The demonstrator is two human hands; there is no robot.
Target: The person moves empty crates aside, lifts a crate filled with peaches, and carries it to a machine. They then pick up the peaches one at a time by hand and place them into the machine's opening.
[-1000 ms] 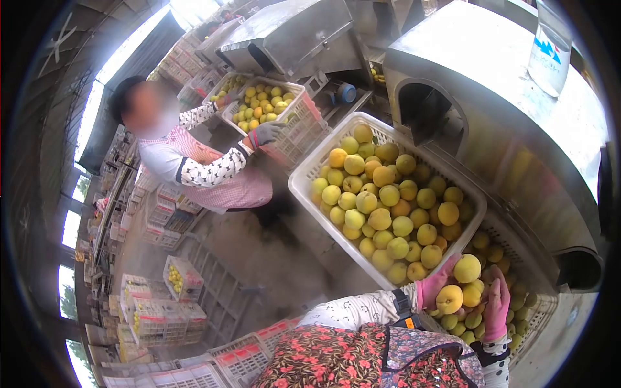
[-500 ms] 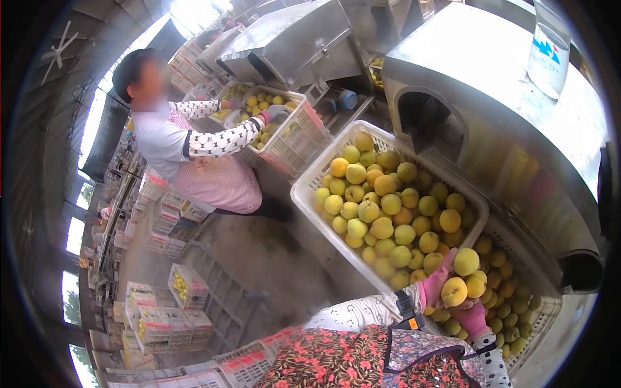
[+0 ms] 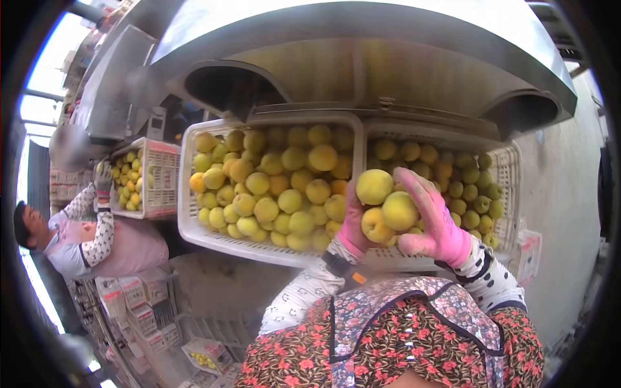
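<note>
the person has a little stack of peaches [image 3: 388, 207] cupped between both pink-gloved hands, lifted up in front of the chest and just above the two crates. the left hand [image 3: 354, 223] sits under and behind the pile, fingers curled up around the lower fruit like a scoop. the right hand [image 3: 435, 223] is spread wide over the front and side, half-open grip, more pressing the fruit in than pinching it. looks like three round ones at once, so holding them as a cradle is probably the only way they don't roll off.

below and behind them is the left crate [image 3: 187, 220], white plastic and heaped with yellow peaches, and the right crate [image 3: 511, 174] beside it, also full. both sit tucked under the curved steel hood [image 3: 362, 58] of a machine, which overhangs the back rows and leaves little room above them.

off to the left a co-worker [image 3: 97, 239] in a patterned sleeve has a hand on a smaller crate [image 3: 152, 178] of fruit. stacks of boxes are lower left.
</note>
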